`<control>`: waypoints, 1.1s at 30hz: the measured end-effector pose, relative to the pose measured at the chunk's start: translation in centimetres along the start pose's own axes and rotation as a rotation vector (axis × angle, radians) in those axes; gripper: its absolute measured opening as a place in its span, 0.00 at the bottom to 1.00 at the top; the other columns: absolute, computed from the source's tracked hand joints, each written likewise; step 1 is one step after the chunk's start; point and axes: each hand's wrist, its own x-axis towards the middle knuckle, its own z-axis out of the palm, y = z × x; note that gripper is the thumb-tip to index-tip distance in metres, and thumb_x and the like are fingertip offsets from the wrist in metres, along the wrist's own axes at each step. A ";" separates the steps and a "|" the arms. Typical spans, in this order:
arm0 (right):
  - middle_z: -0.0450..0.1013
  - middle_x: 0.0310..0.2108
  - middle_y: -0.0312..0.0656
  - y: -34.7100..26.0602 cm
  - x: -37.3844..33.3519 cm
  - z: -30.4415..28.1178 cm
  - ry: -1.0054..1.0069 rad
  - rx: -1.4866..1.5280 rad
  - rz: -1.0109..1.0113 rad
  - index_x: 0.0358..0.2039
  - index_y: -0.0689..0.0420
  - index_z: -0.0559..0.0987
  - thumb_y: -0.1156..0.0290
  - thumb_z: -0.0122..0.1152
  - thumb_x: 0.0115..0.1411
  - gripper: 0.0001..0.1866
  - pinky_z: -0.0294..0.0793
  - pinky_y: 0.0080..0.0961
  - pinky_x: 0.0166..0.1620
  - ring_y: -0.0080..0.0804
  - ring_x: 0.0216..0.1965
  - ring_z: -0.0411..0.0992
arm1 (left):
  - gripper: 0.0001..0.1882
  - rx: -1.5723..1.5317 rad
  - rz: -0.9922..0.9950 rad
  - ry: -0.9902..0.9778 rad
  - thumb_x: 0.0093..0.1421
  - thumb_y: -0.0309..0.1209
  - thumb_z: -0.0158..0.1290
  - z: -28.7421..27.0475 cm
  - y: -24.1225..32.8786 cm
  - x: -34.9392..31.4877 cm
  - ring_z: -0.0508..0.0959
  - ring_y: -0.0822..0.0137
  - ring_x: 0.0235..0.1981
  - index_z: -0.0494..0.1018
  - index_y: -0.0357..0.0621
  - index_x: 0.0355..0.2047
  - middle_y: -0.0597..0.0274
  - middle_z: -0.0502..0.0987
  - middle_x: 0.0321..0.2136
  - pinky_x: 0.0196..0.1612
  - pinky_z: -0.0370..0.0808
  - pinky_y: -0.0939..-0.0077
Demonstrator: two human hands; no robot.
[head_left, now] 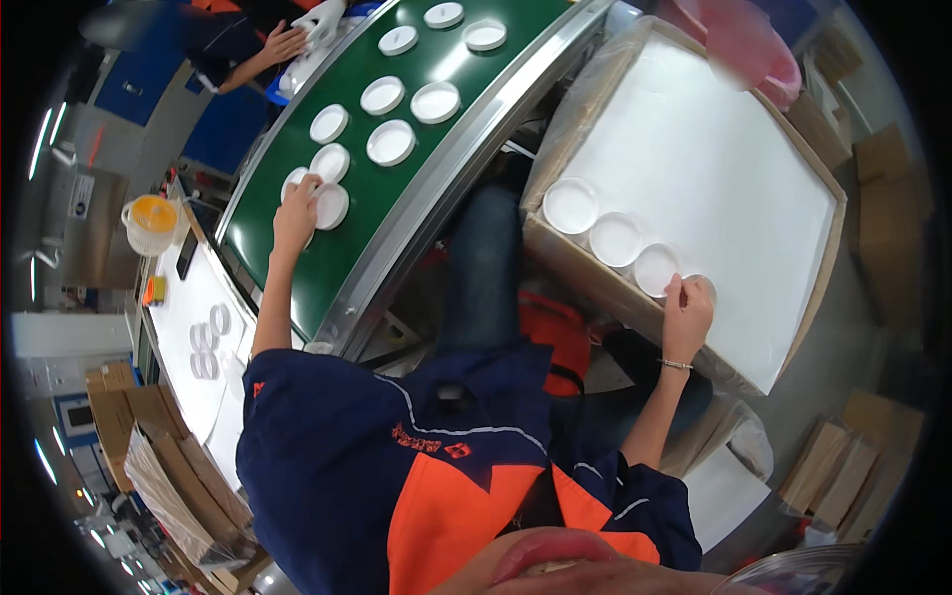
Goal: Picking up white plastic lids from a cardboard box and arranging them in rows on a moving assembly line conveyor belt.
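My left hand (pixel 296 213) reaches over the green conveyor belt (pixel 288 268), its fingers closed at the edge of a shallow round white lid (pixel 331 206). Other such lids lie right around it, one partly hidden behind my fingers. Over the open carton (pixel 684 129), my right hand (pixel 688 312) pinches a round white lid (pixel 703 287) by its edge, near the carton's near right side. This lid is mostly covered by my fingers. Beside it, a row of 3 lids, one of them the nearest lid (pixel 655 270), runs along the carton's near edge on a white sheet.
Several more lids (pixel 391 143) lie along the belt, bordered by a metal rail (pixel 436 183). A white side table (pixel 183 317) at left bears clear round pieces (pixel 204 337) and a phone (pixel 186 255). Across the belt, another person's gloved hand (pixel 319 22) shows. Cardboard boxes stand at right.
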 end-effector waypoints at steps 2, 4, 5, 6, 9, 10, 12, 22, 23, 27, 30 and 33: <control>0.66 0.22 0.42 -0.2 -0.1 0.1 0.011 0.011 0.012 0.22 0.63 0.75 0.67 0.57 0.61 0.14 0.66 0.31 0.29 0.35 0.22 0.66 | 0.18 -0.015 -0.020 0.118 0.59 0.28 0.47 -0.1 -0.6 -0.8 0.77 0.42 0.38 0.67 0.60 0.50 0.51 0.72 0.44 0.41 0.74 0.54; 0.66 0.22 0.42 -0.2 0.0 0.0 0.025 0.020 0.032 0.22 0.63 0.75 0.67 0.57 0.61 0.14 0.66 0.31 0.29 0.36 0.22 0.66 | 0.20 -0.099 -0.001 0.267 0.59 0.27 0.46 -1.6 0.0 -1.8 0.77 0.48 0.40 0.67 0.59 0.52 0.51 0.72 0.42 0.42 0.74 0.60; 0.66 0.22 0.42 -0.2 0.0 0.0 0.034 0.004 0.018 0.22 0.63 0.75 0.68 0.57 0.61 0.13 0.66 0.31 0.29 0.36 0.22 0.66 | 0.21 -0.290 -0.088 0.208 0.60 0.28 0.46 -3.2 1.3 -2.0 0.76 0.57 0.41 0.66 0.56 0.55 0.54 0.73 0.41 0.42 0.73 0.67; 0.66 0.22 0.42 0.0 0.0 0.0 0.041 -0.016 0.007 0.22 0.62 0.75 0.68 0.57 0.60 0.13 0.66 0.31 0.28 0.36 0.22 0.66 | 0.21 -0.687 -0.236 0.143 0.60 0.27 0.48 -4.9 4.7 -2.5 0.75 0.63 0.43 0.65 0.50 0.54 0.57 0.73 0.43 0.43 0.72 0.73; 0.67 0.22 0.41 -0.1 0.2 0.2 0.052 -0.062 0.025 0.22 0.62 0.75 0.67 0.58 0.60 0.13 0.66 0.32 0.28 0.37 0.22 0.67 | 0.23 -1.407 0.024 0.172 0.60 0.27 0.53 -5.1 12.6 -4.8 0.77 0.60 0.45 0.65 0.42 0.56 0.56 0.74 0.46 0.48 0.75 0.67; 0.67 0.22 0.41 0.0 0.2 0.2 0.047 -0.065 0.034 0.22 0.62 0.75 0.67 0.58 0.60 0.13 0.66 0.32 0.28 0.37 0.22 0.67 | 0.24 -1.777 -0.033 0.076 0.60 0.29 0.54 -3.3 13.9 -5.4 0.77 0.58 0.46 0.65 0.41 0.56 0.55 0.74 0.47 0.50 0.76 0.63; 0.67 0.22 0.40 0.0 0.3 0.3 0.083 -0.092 0.034 0.22 0.60 0.75 0.67 0.58 0.60 0.13 0.67 0.32 0.28 0.37 0.22 0.68 | 0.26 -2.297 0.075 -0.494 0.60 0.33 0.55 -1.4 20.0 -6.1 0.76 0.54 0.49 0.64 0.38 0.57 0.52 0.73 0.51 0.53 0.75 0.57; 0.72 0.25 0.41 0.4 -0.9 0.5 0.100 -0.170 0.022 0.26 0.57 0.77 0.67 0.59 0.54 0.07 0.71 0.34 0.27 0.42 0.25 0.73 | 0.29 -2.883 -0.054 -1.718 0.68 0.42 0.44 -1.6 37.3 -8.4 0.70 0.57 0.57 0.55 0.35 0.62 0.49 0.63 0.60 0.56 0.72 0.64; 0.74 0.25 0.45 1.1 -1.0 0.7 0.055 -0.156 0.086 0.29 0.58 0.78 0.66 0.60 0.51 0.09 0.73 0.36 0.29 0.46 0.26 0.74 | 0.29 -2.887 -0.060 -1.729 0.68 0.42 0.44 -2.2 37.7 -8.8 0.70 0.57 0.57 0.55 0.35 0.62 0.49 0.63 0.60 0.56 0.72 0.64; 0.76 0.25 0.48 2.7 -1.3 2.2 0.178 -0.008 0.129 0.30 0.60 0.78 0.65 0.62 0.49 0.12 0.74 0.38 0.30 0.49 0.27 0.75 | 0.30 -2.916 -0.454 -1.692 0.67 0.41 0.46 -3.2 38.6 -9.8 0.75 0.53 0.52 0.56 0.30 0.60 0.40 0.67 0.55 0.50 0.78 0.59; 0.76 0.24 0.49 4.1 -1.2 2.9 0.154 0.031 0.084 0.29 0.61 0.79 0.61 0.65 0.47 0.16 0.74 0.39 0.29 0.51 0.26 0.75 | 0.28 -2.934 -0.283 -1.751 0.67 0.40 0.46 -2.0 38.6 -9.8 0.72 0.57 0.55 0.57 0.33 0.60 0.45 0.66 0.57 0.54 0.75 0.62; 0.76 0.23 0.51 4.6 -1.7 3.0 0.130 0.056 0.060 0.29 0.62 0.79 0.57 0.67 0.46 0.19 0.74 0.39 0.29 0.52 0.26 0.75 | 0.27 -2.916 -0.069 -1.748 0.68 0.38 0.45 -1.3 38.5 -9.7 0.69 0.61 0.59 0.57 0.35 0.61 0.51 0.64 0.59 0.58 0.70 0.64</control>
